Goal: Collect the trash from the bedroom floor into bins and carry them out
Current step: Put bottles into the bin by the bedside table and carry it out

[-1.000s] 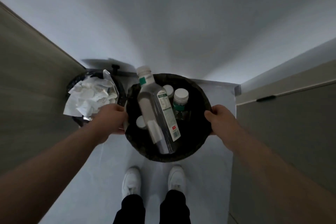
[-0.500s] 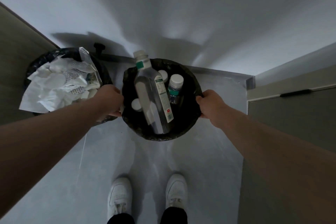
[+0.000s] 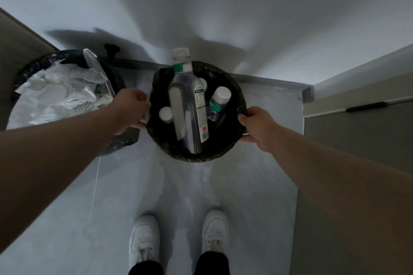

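A round bin lined with a black bag point(image 3: 225, 152) sits low in front of me near the wall. My left hand point(image 3: 131, 109) grips its left rim and my right hand point(image 3: 257, 125) grips its right rim. Inside it a tall clear plastic bottle point(image 3: 187, 105) with a white cap leans up past the far rim, beside a smaller bottle point(image 3: 218, 102) with a white cap and green band, and other white caps. To the left stands a second black-lined bin point(image 3: 33, 65) heaped with crumpled white paper point(image 3: 60, 94).
A white wall rises ahead with a grey skirting point(image 3: 272, 83) at its foot. A dark cabinet point(image 3: 357, 140) stands on the right and a brown panel point(image 3: 15, 35) on the left. My white shoes point(image 3: 145, 236) stand on pale grey floor. A black door stop point(image 3: 111, 48) sits behind the paper bin.
The bottle bin has gone down and away from me, toward the floor beside the paper bin. Both hands have kept hold of its rim.
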`<control>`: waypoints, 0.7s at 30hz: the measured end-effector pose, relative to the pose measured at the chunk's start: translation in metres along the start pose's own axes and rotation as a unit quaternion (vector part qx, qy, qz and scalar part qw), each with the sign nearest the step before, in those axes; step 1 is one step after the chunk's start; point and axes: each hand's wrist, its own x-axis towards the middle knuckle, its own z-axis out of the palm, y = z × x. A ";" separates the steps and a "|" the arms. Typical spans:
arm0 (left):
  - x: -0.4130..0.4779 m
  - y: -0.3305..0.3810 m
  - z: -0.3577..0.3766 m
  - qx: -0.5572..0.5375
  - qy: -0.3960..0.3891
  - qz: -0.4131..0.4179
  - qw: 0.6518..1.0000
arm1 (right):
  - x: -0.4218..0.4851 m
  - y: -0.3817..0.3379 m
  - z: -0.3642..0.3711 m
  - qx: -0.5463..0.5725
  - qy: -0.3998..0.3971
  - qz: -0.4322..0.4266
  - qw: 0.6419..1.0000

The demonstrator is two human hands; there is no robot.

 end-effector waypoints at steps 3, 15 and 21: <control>0.000 0.000 0.002 -0.015 0.011 -0.017 1.000 | -0.001 0.000 0.000 0.011 0.005 0.000 1.000; -0.009 0.006 0.011 0.034 0.041 0.011 0.999 | -0.001 0.005 0.008 -0.060 0.063 -0.043 0.995; -0.028 0.002 -0.004 0.128 0.031 0.088 0.987 | -0.026 0.002 0.012 -0.068 0.048 -0.061 0.995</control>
